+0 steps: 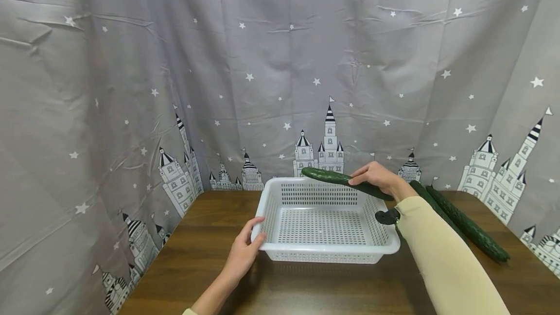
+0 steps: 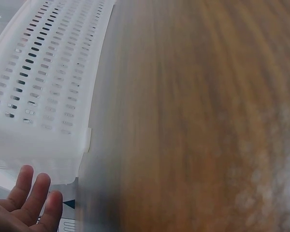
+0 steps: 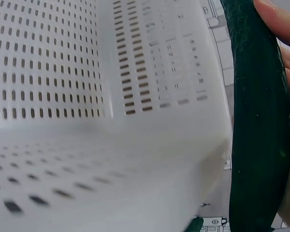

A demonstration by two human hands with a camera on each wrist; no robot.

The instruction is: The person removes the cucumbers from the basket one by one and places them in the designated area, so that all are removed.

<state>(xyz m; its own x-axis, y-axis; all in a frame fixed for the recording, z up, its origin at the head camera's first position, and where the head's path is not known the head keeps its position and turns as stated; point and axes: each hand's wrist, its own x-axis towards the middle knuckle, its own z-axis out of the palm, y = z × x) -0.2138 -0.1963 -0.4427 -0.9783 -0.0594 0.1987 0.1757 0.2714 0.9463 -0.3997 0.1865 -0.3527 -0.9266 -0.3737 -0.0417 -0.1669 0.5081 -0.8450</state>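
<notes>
A long dark-green cucumber (image 1: 325,175) is in my right hand (image 1: 378,176), which grips it from above near its right part. It slants over the back right rim of a white perforated plastic basket (image 1: 323,248). In the right wrist view the cucumber (image 3: 258,125) stands beside the basket wall (image 3: 169,130), with thumb and fingers around it. My left hand (image 1: 242,252) holds the basket's left rim near the front corner, thumb over the edge. In the left wrist view, fingers of that hand (image 2: 31,205) show outside the basket wall, under its corner. No cucumber lies in the basket.
Two more cucumbers lie on the wooden table (image 1: 197,261) to the right: one (image 1: 474,232) at the outer side, another (image 1: 430,201) beside it, partly behind my right sleeve (image 1: 442,256). A grey curtain (image 1: 262,62) with stars and castles hangs behind the table.
</notes>
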